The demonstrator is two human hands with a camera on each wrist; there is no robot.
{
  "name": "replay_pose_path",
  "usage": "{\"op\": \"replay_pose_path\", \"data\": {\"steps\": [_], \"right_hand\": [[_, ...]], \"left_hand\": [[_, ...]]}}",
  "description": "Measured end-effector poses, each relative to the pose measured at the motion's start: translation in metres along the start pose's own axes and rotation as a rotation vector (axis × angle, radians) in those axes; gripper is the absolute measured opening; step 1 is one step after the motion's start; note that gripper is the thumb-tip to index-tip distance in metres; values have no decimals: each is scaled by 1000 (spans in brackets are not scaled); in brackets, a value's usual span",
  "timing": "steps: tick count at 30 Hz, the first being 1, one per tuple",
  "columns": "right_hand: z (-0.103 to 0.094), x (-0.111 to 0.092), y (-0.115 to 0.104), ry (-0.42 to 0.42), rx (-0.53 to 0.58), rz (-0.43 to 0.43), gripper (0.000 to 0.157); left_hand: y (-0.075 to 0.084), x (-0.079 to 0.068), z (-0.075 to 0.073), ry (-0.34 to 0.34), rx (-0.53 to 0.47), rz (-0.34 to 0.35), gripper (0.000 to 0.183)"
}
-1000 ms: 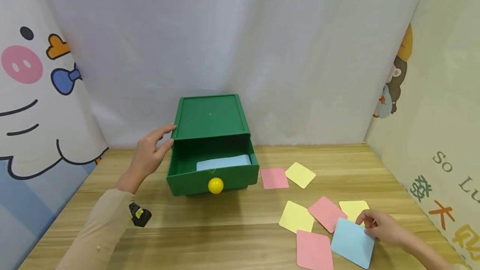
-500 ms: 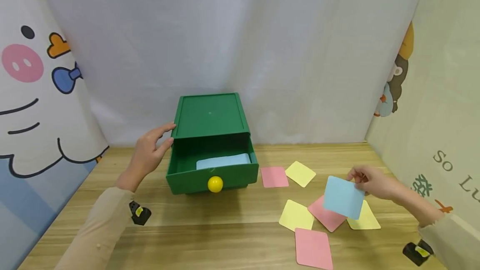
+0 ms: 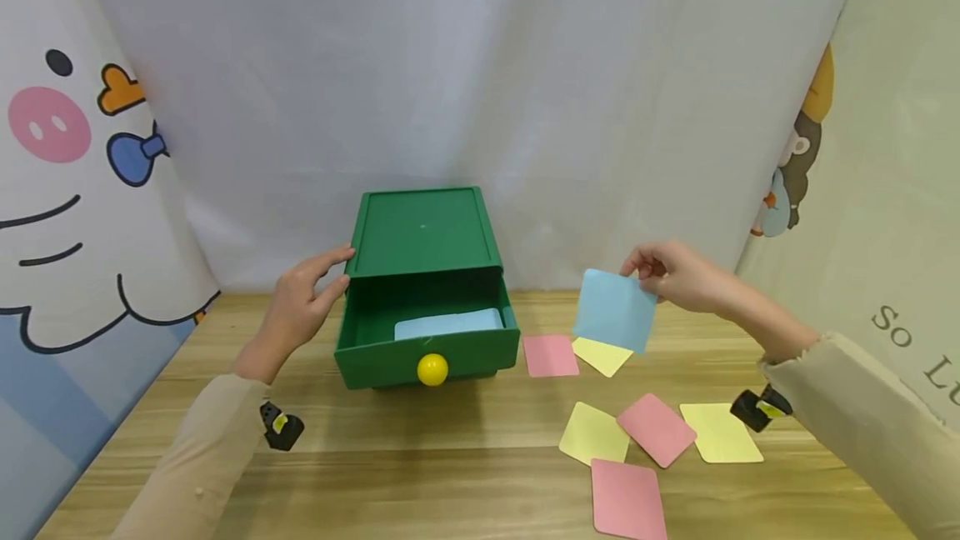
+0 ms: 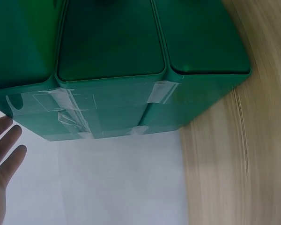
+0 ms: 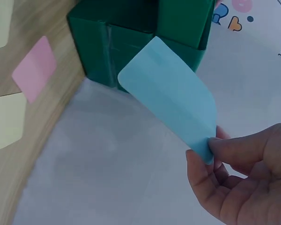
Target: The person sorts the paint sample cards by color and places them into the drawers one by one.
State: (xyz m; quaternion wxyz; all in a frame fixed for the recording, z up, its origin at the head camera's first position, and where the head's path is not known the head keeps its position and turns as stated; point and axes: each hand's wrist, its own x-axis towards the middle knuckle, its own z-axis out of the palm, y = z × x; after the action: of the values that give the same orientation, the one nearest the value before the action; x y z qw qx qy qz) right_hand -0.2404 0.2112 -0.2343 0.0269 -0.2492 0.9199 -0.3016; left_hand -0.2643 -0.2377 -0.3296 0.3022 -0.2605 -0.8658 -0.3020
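On the bench stands one green drawer cabinet, the left hand touching its side, fingers extended. The right hand pinches one blue card aloft to its right; that corner hold could slip if bumped. Three pink cards and three yellow cards lie below, at least one blue sheet inside the cabinet.

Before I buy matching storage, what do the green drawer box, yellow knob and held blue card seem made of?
Green drawer box: likely satin plastic; faint sheen, raised rim.
Yellow knob: smooth, evenly coloured; plastic or painted wood.
Blue card: probably matte paper; thin, dull.
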Motion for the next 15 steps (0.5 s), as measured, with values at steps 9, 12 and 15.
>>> {"op": "replay_pose_path", "data": {"steps": [9,12,15], "right_hand": [[1,46,-50,-26,-20,-35,19],[4,60,-64,-37,-58,-53,23],[10,73,-79,-41,-80,-72,22]], "left_hand": [[0,-1,1,-6,-5,-15,36],[0,-1,1,-3,-3,-20,36],[0,-1,1,0,-4,-23,36]]}}
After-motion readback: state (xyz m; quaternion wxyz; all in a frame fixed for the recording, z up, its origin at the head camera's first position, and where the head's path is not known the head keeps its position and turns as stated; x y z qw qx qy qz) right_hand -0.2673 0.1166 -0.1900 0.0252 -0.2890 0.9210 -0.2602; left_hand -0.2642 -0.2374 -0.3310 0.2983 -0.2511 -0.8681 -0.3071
